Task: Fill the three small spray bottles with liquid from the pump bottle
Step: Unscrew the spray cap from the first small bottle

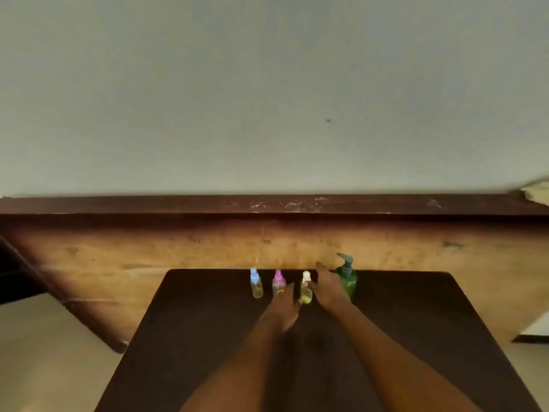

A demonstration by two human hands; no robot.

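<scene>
Three small clear spray bottles stand in a row near the far edge of a dark table (208,337): one with a blue cap (256,283), one with a pink cap (278,283), one with a white cap (306,288). All hold yellowish liquid. A green pump bottle (347,278) with a dark pump head stands at the right end. My left hand (284,307) lies between the pink and white bottles, its fingers extended. My right hand (328,288) sits between the white bottle and the pump bottle, fingers straight. The image is blurred, so contact with the white bottle is unclear.
A wooden panel (148,257) rises behind the table, topped by a dark ledge (178,205) and a pale wall. Pale floor shows at the left. A pale object (534,330) lies at the right edge.
</scene>
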